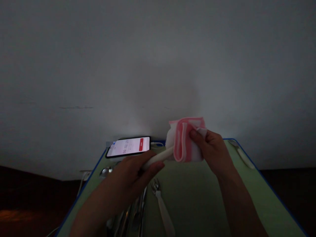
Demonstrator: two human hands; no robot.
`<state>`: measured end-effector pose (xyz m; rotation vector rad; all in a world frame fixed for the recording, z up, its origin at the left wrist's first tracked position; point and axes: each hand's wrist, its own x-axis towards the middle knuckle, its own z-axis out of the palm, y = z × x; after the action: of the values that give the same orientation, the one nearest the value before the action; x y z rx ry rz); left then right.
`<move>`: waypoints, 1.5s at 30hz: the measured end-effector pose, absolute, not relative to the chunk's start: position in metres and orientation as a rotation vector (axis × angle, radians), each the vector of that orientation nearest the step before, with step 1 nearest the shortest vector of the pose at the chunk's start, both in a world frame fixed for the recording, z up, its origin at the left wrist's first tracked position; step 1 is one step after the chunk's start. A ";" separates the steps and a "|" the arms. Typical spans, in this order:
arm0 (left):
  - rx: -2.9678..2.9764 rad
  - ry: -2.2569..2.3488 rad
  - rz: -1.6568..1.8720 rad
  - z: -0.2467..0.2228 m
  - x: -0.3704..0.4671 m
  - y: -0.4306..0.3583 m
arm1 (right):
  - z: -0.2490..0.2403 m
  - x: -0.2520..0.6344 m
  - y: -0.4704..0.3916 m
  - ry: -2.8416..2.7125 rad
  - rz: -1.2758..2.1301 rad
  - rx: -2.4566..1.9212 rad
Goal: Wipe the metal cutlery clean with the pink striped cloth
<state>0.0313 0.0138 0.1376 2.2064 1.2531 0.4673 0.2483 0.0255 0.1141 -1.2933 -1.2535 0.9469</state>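
My left hand (140,168) is closed around a white handle (161,157) that points up and to the right. The far end of this utensil is hidden inside a folded pink and white cloth (184,141), so its kind does not show. My right hand (214,148) pinches the cloth from the right, thumb on top, wrapping it about the utensil's end. Both hands are raised above the green table (197,200). Below them lies a fork (163,207) with a white handle, its tines pointing away from me.
A lit phone (129,147) showing a timer lies at the back left, with a white cable (158,144) plugged in. Several metal utensils (129,214) lie under my left forearm, near a spoon (106,171). Another white-handled utensil (243,156) rests at the right edge. A wall (158,65) stands behind.
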 end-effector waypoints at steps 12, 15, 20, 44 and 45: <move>2.210 1.261 0.470 0.138 0.035 0.013 | 0.112 0.250 0.027 -1.170 1.027 -1.262; 2.216 1.245 0.462 0.137 0.034 0.013 | 0.111 0.250 0.027 -1.185 1.029 -1.260; 2.213 1.233 0.447 0.135 0.034 0.013 | 0.113 0.250 0.027 -1.218 1.017 -1.288; 2.248 1.263 0.349 0.134 0.035 0.014 | 0.111 0.245 0.028 -1.147 1.045 -1.212; 2.248 1.266 0.338 0.133 0.035 0.014 | 0.111 0.245 0.029 -1.135 1.048 -1.200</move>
<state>0.0347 0.0145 0.1332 2.2475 1.2657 0.3384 0.2451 0.0287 0.1105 -1.2002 -1.1347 1.0484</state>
